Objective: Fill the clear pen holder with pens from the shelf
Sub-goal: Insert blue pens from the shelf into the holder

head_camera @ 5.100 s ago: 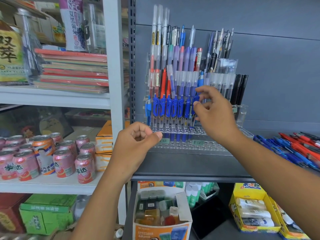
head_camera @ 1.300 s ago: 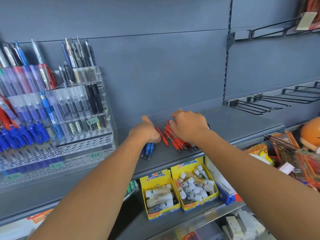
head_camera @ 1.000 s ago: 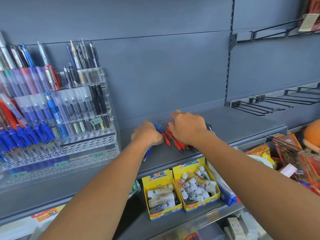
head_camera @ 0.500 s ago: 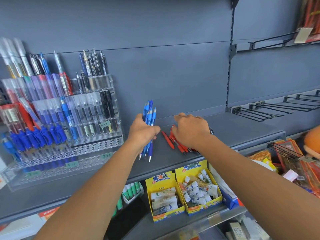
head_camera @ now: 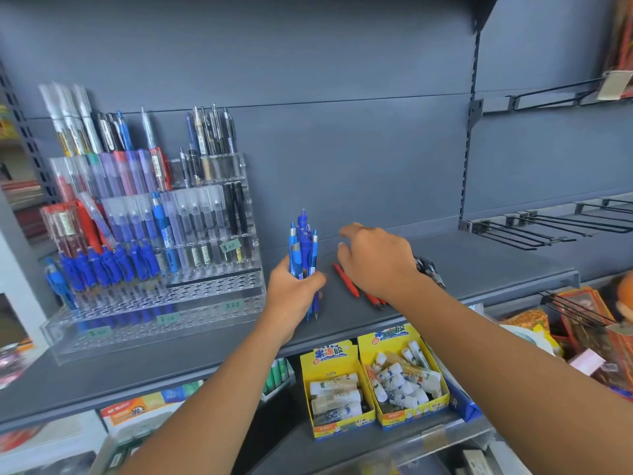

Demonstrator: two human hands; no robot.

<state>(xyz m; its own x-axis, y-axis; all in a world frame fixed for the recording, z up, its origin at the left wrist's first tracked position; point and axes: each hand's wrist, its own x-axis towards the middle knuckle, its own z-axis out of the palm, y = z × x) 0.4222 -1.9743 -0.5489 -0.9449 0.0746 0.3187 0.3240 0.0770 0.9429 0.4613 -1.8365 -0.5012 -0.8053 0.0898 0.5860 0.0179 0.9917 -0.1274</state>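
Pens (head_camera: 303, 246), blue, bunched upright, gripped by left hand (head_camera: 291, 296); right hand (head_camera: 376, 262) relaxed over red pens (head_camera: 346, 280).

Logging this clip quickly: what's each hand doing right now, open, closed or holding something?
Left hand: closed around a bundle of blue pens, held upright.
Right hand: open over the red pens, holding nothing.

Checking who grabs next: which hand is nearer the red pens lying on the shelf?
Right. The right hand is directly over the red pens; the left hand sits to their left, gripping blue pens.
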